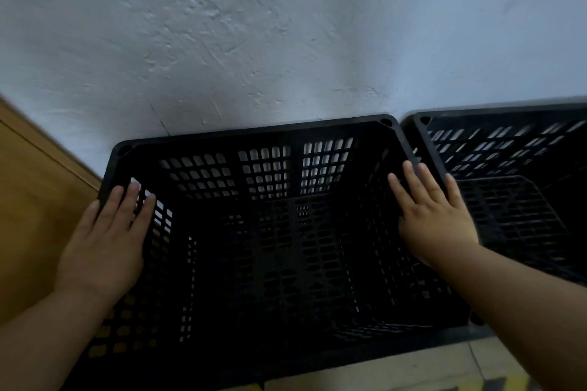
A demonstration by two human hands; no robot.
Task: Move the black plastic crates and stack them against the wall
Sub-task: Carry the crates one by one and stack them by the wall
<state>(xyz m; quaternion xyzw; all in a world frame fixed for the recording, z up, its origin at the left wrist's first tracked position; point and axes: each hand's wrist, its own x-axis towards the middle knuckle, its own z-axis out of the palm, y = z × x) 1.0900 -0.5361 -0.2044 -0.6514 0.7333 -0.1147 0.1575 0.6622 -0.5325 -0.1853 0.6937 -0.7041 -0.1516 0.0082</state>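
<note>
A black perforated plastic crate (254, 132) fills the middle of the head view, its far rim close against the pale wall (254, 41). My left hand (108, 238) lies flat on the crate's left rim, fingers spread. On the right rim rests my right hand (435, 216), fingers extended and apart, gripping nothing. A second black crate (495, 113) stands directly to the right, also against the wall, its near part cut off by the frame edge. I look down into both crates; what lies beneath them is hidden.
A wooden panel (35, 200) runs along the left side beside the crate. Light floor tiles (413, 368) show at the bottom right, with a yellow and black strip (508, 386) at the frame's edge.
</note>
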